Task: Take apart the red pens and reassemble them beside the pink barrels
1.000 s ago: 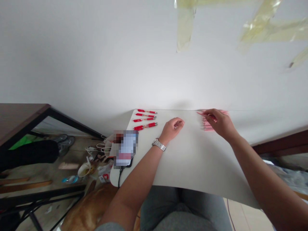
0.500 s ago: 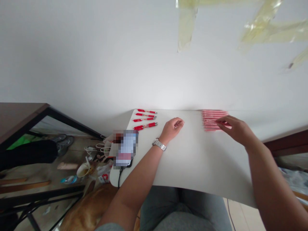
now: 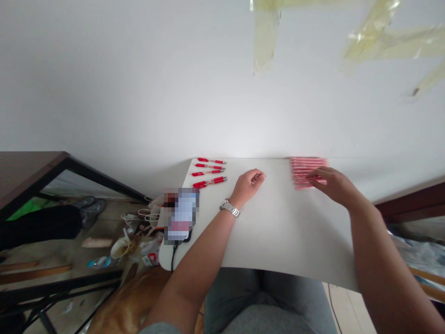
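My right hand [image 3: 330,184] reaches over a stack of slim pink packets [image 3: 306,163] lying in a close row at the table's right rear. Its fingers are stretched over the lower packets with the thumb a little apart, and no packet is lifted. On the table's middle rests my left hand [image 3: 249,183], its fingers curled in loosely and nothing visible in them. A metal watch [image 3: 230,208] is on that wrist. Left of this hand lie several red pens [image 3: 210,172], spread in a column with their tips pointing right; the lowest ones lie close together.
A blurred-out phone [image 3: 182,215] with a black cable [image 3: 173,260] is at the left edge of the white table [image 3: 278,241]. The wall [image 3: 156,93] stands behind. A dark-framed table [image 3: 66,160], a cup [image 3: 120,247] and a brown dog-like furry body [image 3: 128,301] are at lower left.
My right hand has shifted slightly left, further over the pink packets. The left hand and the red pens stay where they were.
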A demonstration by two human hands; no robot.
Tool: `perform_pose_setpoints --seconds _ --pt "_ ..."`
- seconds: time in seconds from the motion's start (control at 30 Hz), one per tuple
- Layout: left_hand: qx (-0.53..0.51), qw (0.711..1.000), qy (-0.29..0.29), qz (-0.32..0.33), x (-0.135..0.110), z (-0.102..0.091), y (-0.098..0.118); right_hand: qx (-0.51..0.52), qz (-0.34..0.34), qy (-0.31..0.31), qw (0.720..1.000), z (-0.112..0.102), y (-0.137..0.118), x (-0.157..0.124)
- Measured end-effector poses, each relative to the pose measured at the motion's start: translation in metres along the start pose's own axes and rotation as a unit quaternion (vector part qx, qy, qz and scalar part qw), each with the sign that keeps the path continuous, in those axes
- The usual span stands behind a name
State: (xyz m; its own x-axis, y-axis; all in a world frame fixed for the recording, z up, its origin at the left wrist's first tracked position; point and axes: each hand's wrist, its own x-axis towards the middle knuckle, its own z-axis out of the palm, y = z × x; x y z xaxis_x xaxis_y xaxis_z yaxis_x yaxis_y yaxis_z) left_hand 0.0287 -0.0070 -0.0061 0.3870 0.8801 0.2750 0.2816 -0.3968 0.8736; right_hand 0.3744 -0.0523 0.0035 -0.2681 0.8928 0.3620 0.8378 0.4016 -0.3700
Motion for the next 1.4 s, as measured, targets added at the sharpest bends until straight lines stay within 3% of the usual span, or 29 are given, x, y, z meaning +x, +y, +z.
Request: perform_pose_setpoints --seconds 0.6,0.8,1.07,1.4 --pt "0.008 1.000 -0.003 0.000 0.000 -0.001 -0.001 -0.010 -0.013 0.015 1.000 0.003 0.007 0.002" --pt "0.020 1.000 -0.006 -0.006 -0.001 -0.001 0.000 -0.035 -0.026 -0.020 0.999 -0.003 0.010 -0.008" --pt "0.026 1.000 -0.008 -0.009 -0.001 -0.001 0.000 -0.066 -0.017 -0.015 0.998 0.003 0.005 -0.010" --pt "0.021 1.000 -0.008 -0.017 0.000 -0.001 0.001 -0.023 -0.023 -0.030 0.999 0.004 0.007 -0.010"
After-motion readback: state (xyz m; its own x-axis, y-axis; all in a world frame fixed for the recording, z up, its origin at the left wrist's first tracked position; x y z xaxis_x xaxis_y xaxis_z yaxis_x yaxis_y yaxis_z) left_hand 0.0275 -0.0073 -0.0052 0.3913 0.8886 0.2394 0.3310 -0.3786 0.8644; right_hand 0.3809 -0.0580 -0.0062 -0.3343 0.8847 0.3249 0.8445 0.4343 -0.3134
